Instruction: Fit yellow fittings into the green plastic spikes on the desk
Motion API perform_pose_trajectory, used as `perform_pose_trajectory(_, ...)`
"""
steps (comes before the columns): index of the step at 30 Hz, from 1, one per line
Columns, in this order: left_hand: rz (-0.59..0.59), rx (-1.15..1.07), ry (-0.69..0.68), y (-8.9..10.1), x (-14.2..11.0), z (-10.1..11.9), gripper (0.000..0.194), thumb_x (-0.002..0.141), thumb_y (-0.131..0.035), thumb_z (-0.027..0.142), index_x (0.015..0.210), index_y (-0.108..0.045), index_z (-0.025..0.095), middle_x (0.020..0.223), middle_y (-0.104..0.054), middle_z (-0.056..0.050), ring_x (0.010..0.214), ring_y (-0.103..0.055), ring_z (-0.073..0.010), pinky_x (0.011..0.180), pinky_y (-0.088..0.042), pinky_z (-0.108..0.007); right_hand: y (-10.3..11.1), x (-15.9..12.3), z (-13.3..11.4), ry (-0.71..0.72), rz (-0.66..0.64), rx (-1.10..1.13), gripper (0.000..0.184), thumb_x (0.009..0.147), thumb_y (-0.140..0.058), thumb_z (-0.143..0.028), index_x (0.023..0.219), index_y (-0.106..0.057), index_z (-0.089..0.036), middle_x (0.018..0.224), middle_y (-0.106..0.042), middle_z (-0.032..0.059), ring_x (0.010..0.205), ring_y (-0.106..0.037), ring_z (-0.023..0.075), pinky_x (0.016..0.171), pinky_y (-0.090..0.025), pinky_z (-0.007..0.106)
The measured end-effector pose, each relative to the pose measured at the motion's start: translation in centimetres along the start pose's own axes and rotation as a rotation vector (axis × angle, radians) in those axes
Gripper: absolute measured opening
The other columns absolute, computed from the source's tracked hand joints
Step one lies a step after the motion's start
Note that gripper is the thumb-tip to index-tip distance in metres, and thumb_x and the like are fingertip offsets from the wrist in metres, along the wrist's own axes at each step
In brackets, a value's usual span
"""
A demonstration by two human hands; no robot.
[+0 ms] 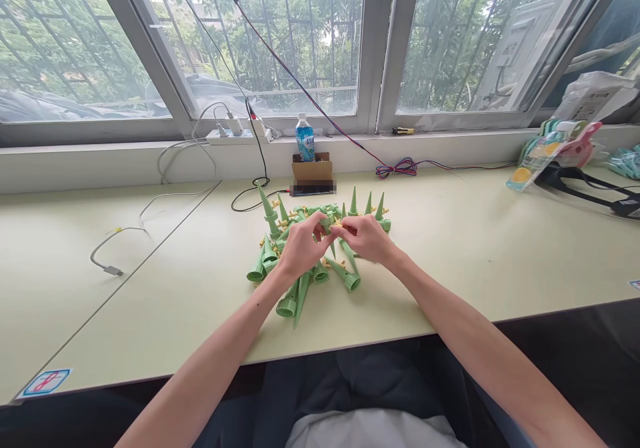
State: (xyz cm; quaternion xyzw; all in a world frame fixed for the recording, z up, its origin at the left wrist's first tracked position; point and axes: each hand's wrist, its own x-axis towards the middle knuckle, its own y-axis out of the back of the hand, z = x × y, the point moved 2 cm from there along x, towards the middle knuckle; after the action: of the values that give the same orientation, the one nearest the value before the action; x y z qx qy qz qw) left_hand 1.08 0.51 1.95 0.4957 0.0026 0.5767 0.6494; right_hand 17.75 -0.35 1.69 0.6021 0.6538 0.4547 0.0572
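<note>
Fingers of the left hand (305,245) and right hand (367,237) pinched closed mid-frame, wide cream tabletop (450,235) beneath, green conical plastic spikes (345,275) heaped around, one ribbed green spike (327,223) in the left, small yellow piece (339,226) in the right.

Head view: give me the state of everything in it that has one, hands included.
Left hand: closed on a green spike
Right hand: fingertips pinched at a small yellow piece
Other green spikes: piled, some upright, some lying
Blue bottle: upright, capped
Power strip: plugs in
Grey cable end: unplugged, loose
Red-and-blue cable: bundled
</note>
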Motion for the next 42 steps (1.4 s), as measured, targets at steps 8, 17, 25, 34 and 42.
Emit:
perform_pose_trajectory(8, -0.004, -0.004, -0.001, 0.04, -0.07, 0.01, 0.028, 0.083, -0.065, 0.047, 0.095, -0.059, 0.021, 0.068, -0.065, 0.002, 0.055, -0.059, -0.0119, 0.057, -0.048, -0.024, 0.12, 0.08, -0.01, -0.019, -0.014, -0.001, 0.051, 0.095, -0.044, -0.049, 0.055, -0.033, -0.019, 0.051, -0.031, -0.0041, 0.053, -0.026, 0.01, 0.052, -0.021, 0.027)
perform_pose_trajectory(17, 0.005, 0.006, -0.003, -0.02, -0.04, -0.11, 0.025, 0.083, -0.066, 0.043, 0.094, -0.059, 0.021, 0.069, -0.065, 0.002, 0.055, -0.059, -0.0118, 0.059, -0.049, -0.024, -0.04, -0.03, -0.03, -0.022, 0.004, -0.015, 0.049, 0.094, -0.045, -0.051, 0.058, -0.039, -0.019, 0.051, -0.035, -0.0039, 0.052, -0.028, 0.0098, 0.052, -0.022, 0.026)
perform_pose_trajectory(25, 0.0, 0.006, 0.004, -0.03, -0.01, -0.01, 0.023, 0.083, -0.066, 0.04, 0.093, -0.058, 0.021, 0.068, -0.065, 0.002, 0.058, -0.059, -0.0119, 0.06, -0.049, -0.024, -0.08, -0.02, -0.02, -0.013, -0.007, -0.008, 0.038, 0.094, -0.048, -0.044, 0.066, -0.05, -0.019, 0.053, -0.039, -0.0041, 0.053, -0.031, 0.0103, 0.054, -0.025, 0.025)
perform_pose_trajectory(34, -0.006, -0.002, -0.003, -0.08, 0.0, -0.12, 0.025, 0.083, -0.066, 0.042, 0.096, -0.059, 0.021, 0.068, -0.064, 0.003, 0.058, -0.059, -0.0118, 0.061, -0.049, -0.024, -0.24, 0.06, 0.22, -0.021, -0.005, 0.023, 0.045, 0.095, -0.046, -0.044, 0.059, -0.037, -0.019, 0.052, -0.034, -0.0044, 0.052, -0.026, 0.0096, 0.052, -0.022, 0.025)
perform_pose_trajectory(42, -0.01, -0.011, 0.002, -0.03, -0.01, -0.01, 0.024, 0.083, -0.066, 0.041, 0.096, -0.059, 0.021, 0.068, -0.063, 0.003, 0.057, -0.058, -0.0118, 0.061, -0.048, -0.024, -0.24, 0.02, 0.23, -0.027, -0.001, 0.015, 0.045, 0.095, -0.047, -0.044, 0.059, -0.034, -0.019, 0.052, -0.033, -0.0043, 0.052, -0.025, 0.0097, 0.051, -0.021, 0.025)
